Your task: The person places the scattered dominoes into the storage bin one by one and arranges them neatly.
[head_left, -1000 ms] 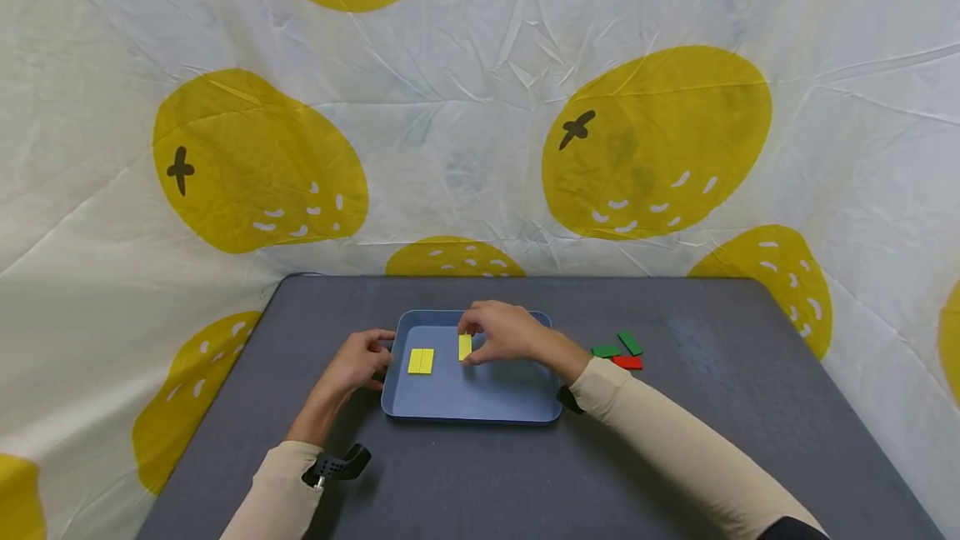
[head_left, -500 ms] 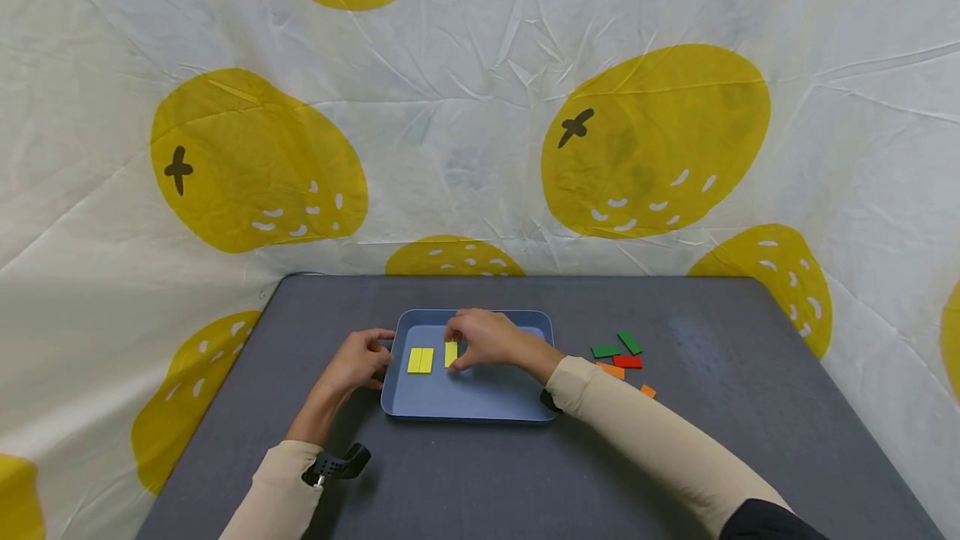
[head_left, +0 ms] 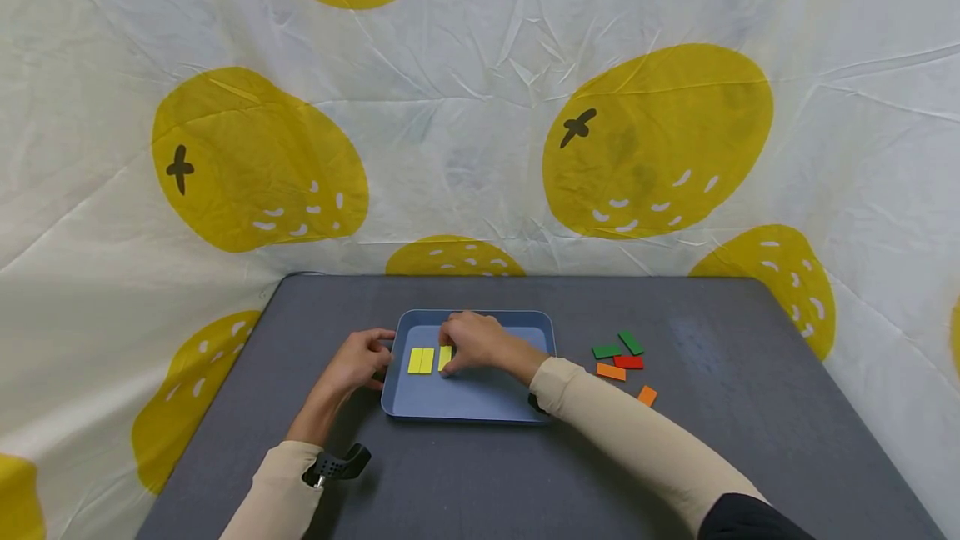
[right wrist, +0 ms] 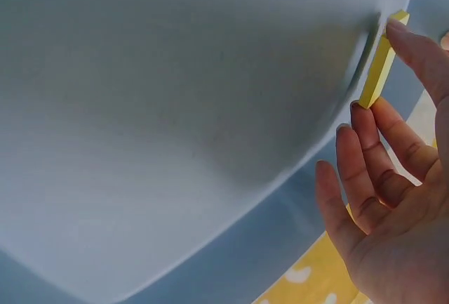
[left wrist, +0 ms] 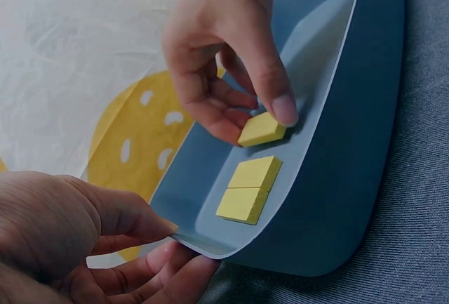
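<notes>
A blue tray [head_left: 480, 407] lies on the table with two yellow blocks [left wrist: 245, 190] side by side in its left part. My right hand [head_left: 480, 342] reaches over the tray and pinches a third yellow block [right wrist: 379, 69] by its ends, between thumb and fingertips. That block is just right of the pair, with a small gap between them, low over the tray floor. My left hand [head_left: 363, 360] grips the tray's left rim, thumb on top and fingers curled beneath the edge in the left wrist view.
Right of the tray on the dark table [head_left: 480, 482] lie two green blocks [head_left: 631, 343], a red block [head_left: 628, 362] and two orange blocks [head_left: 611, 372]. One orange block is partly covered by the right sleeve. A fruit-patterned cloth [head_left: 465, 148] hangs behind the table.
My right hand has moved left with its yellow block, closer to the pair. The orange blocks have come into view from behind the right arm. My left hand has stayed at the rim.
</notes>
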